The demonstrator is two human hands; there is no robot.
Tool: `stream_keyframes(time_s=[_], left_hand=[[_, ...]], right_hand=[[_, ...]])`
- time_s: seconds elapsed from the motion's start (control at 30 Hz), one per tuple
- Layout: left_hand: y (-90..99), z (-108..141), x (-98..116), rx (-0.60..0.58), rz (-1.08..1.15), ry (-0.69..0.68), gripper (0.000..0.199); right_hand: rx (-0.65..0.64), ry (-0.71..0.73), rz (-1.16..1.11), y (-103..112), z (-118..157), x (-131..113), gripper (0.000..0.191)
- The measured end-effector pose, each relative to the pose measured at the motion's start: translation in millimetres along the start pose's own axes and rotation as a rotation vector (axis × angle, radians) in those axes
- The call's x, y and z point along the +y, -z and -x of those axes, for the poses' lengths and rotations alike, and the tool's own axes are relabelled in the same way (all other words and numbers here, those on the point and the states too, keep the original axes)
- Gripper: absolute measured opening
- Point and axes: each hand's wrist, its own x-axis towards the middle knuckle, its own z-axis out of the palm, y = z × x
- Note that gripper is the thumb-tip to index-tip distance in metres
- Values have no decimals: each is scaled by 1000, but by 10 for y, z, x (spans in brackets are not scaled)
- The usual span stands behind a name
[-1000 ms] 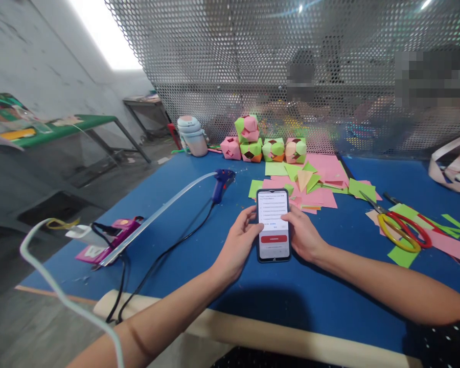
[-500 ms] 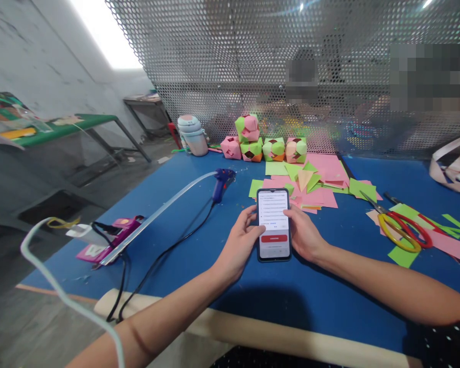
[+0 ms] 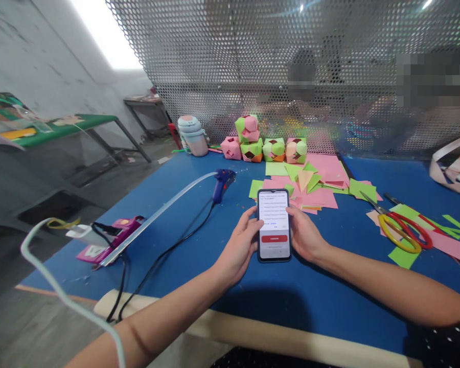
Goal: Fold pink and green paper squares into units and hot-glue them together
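A dark-cased smartphone (image 3: 274, 250) is held upright between both hands above the blue table, its lit screen showing lines of text and a red button. My left hand (image 3: 239, 245) is closed on the phone's left edge, with the thumb over the screen's side. On the opposite edge, my right hand (image 3: 304, 232) grips it, thumb at the upper right of the screen. Behind the phone lie pink and green paper pieces (image 3: 325, 168). A blue glue gun (image 3: 223, 186) with a long clear glue stick rests to the left of my hands.
Several folded paper cubes (image 3: 274, 149) stand at the back beside a pale bottle (image 3: 193, 135). Scissors (image 3: 400, 232) with yellow and red handles lie on the right. A purple power strip (image 3: 117, 237) with cables sits at left. A perforated metal screen (image 3: 230, 61) borders the table's rear.
My left thumb has shifted slightly left toward the screen's edge, and my right thumb has moved a little. The phone stays in both hands.
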Motion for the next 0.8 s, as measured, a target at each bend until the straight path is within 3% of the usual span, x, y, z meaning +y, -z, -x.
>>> stream_keyframes(time_s=[0.23, 0.53, 0.8], left_hand=[[-1, -75, -39, -7, 161, 80, 34], [66, -119, -45, 42, 155, 47, 30], [81, -124, -25, 72, 199, 49, 19]], right_hand=[[-2, -75, -55, -72, 26, -70, 18], [-104, -118, -27, -84, 25, -29, 28], [-158, -150, 232, 5, 34, -162, 27]])
